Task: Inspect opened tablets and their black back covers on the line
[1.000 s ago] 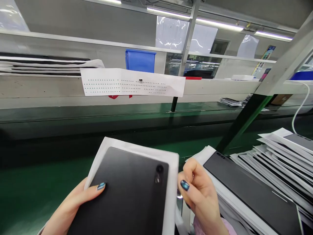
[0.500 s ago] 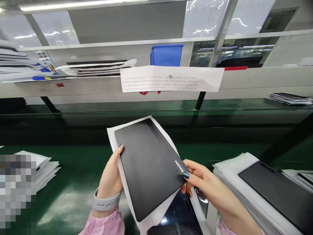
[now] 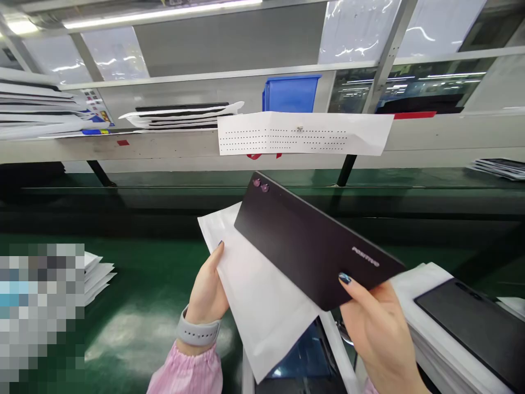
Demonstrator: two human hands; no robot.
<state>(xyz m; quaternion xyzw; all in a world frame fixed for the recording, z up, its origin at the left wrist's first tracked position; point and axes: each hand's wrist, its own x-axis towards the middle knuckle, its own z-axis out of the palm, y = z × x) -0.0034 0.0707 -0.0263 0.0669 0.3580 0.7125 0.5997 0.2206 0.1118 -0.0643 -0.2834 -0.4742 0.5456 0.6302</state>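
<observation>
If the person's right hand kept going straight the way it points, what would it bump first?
The black Positivo tablet, because the right hand is already touching its lower edge. After that it might reach the white wrapping sheet, but depth is hard to judge here.

Straight ahead of me, a white paper sheet [image 3: 303, 133] printed with rows of dots hangs at the front of a grey shelf [image 3: 164, 145], just below a blue plastic bin [image 3: 291, 94]. A stack of black tablets [image 3: 180, 116] in white sleeves lies on that shelf. On the green workbench [image 3: 139, 284], a tablet pile [image 3: 467, 323] sits to my right, and a white pile [image 3: 96, 273] to my left is mostly blurred out.
</observation>
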